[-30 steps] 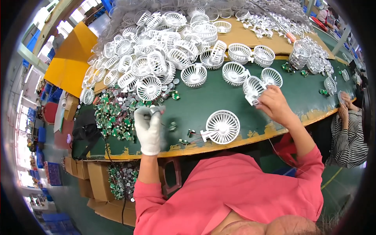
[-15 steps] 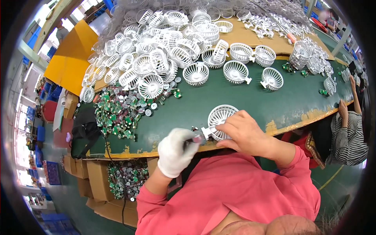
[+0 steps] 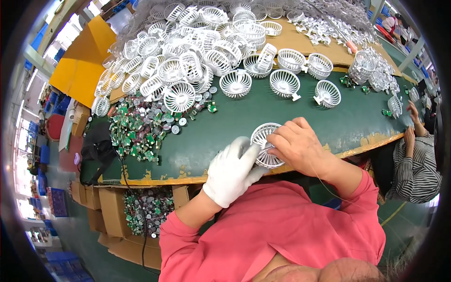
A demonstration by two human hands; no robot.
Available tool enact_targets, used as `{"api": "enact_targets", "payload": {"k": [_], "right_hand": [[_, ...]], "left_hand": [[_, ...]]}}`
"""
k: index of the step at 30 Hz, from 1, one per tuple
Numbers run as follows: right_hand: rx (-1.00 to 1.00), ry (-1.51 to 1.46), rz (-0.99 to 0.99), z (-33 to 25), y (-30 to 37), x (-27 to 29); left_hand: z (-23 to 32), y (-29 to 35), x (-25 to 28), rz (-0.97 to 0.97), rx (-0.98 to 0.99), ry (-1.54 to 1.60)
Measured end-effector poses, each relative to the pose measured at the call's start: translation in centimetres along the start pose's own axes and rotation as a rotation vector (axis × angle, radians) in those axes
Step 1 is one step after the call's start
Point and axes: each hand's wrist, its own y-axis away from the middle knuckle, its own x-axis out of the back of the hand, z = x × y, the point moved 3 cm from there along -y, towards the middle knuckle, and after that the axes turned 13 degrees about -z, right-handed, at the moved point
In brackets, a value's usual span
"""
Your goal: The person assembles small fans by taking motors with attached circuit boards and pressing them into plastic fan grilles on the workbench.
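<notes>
A white plastic fan cage [image 3: 259,135] rests near the table's front edge, between my two hands. My left hand [image 3: 231,173], in a white glove, is closed at the cage's left side, over the spot where its stub was. The bare fingers of my right hand [image 3: 298,146] are bent over the cage's right rim and reach inside it, pinched near the middle. Whatever small part is between the fingertips there is mostly hidden. A thin wire-like strand [image 3: 321,181] shows below my right hand.
Many white fan cages [image 3: 181,96] pile up at the back left, several more standing in front. Green circuit boards with small motors [image 3: 136,127] heap at left. A black bag [image 3: 98,148] lies on the table's left end. A co-worker's striped sleeve [image 3: 413,164] is at far right.
My left hand has moved right, from beside the cage onto it, bringing what it pinched. My right hand's fingers have shifted inward over the cage. The co-worker's hand has moved.
</notes>
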Motion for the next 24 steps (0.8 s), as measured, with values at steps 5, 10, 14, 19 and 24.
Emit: {"api": "enact_targets", "payload": {"k": [5,10,14,19,24], "right_hand": [[0.043,0.083,-0.204,0.8,0.1,-0.8],[0.078,0.057,-0.296,1.4,-0.7,-0.9],[0.206,0.040,-0.332,1.7,-1.3,-1.2],[0.298,0.028,-0.350,1.7,-1.8,-1.0],[0.255,0.033,-0.436,1.8,-2.2,-1.2]], "left_hand": [[-0.8,0.2,-1.2,-0.060,0.009,-0.046],[-1.0,0.2,-0.9,-0.029,-0.023,-0.090],[-1.4,0.2,-0.9,-0.005,-0.029,-0.128],[-1.5,0.2,-1.0,-0.011,-0.045,-0.115],[-2.2,0.6,-0.6,0.067,-0.050,-0.004]]}}
